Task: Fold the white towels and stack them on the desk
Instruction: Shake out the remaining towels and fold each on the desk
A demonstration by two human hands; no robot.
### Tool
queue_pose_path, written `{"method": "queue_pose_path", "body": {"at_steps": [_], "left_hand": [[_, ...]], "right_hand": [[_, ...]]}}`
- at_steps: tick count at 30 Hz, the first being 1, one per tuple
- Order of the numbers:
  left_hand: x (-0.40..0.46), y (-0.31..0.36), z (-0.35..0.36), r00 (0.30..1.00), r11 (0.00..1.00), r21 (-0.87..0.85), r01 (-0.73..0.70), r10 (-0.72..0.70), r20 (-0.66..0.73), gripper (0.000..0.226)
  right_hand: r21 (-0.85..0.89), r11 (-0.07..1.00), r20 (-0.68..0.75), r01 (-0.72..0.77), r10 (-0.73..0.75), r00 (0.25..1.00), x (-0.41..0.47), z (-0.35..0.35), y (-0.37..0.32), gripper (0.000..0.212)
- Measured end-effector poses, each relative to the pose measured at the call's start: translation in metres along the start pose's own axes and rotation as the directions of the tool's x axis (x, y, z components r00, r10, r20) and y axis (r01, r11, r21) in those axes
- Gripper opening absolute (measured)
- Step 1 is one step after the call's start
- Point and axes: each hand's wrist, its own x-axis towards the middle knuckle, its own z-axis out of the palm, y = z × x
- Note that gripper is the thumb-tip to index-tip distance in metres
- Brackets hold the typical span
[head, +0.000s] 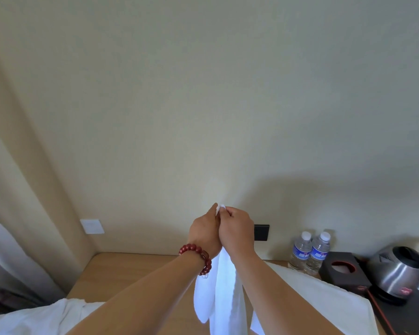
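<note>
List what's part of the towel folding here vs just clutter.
Job:
- held towel, hanging from both hands
- left hand, right hand, pinching its top together
- flat towel on the desk
- loose towel pile

Clutter:
- two water bottles
- tissue box
- kettle
- curtain

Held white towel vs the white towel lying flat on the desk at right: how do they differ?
The held white towel hangs vertically, doubled over, its top pinched by the left hand and right hand; the flat white towel lies spread on the wooden desk, untouched. The held one looks narrow with draped folds; the flat one broad and smooth. Both are plain white cloth.
</note>
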Motion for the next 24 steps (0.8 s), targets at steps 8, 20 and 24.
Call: {"method": "queue_pose_path", "body": {"at_steps": [8, 20, 24], "left_hand": [[-0.004, -0.002, -0.002, 0.993, 0.964, 0.262, -0.052, 0.023, 0.113, 0.064], [-0.007, -0.002, -0.021, 0.995, 0.952, -0.298, 0.068, -0.043, 0.088, 0.072], [0.003, -0.032, -0.039, 0.892, 0.795, -0.452, 0.406, -0.451, 0.008, 0.057]], "right_hand": [[-0.042, 0.998, 0.083, 0.055, -0.051, 0.995, -0.001, 0.002, 0.01, 0.048], [0.108, 0.993, 0.062, 0.038, -0.045, 0.997, 0.015, -0.021, 0.02, 0.039], [0.207, 0.978, 0.032, 0.012, -0.019, 0.999, 0.017, -0.041, 0.005, 0.04]]}}
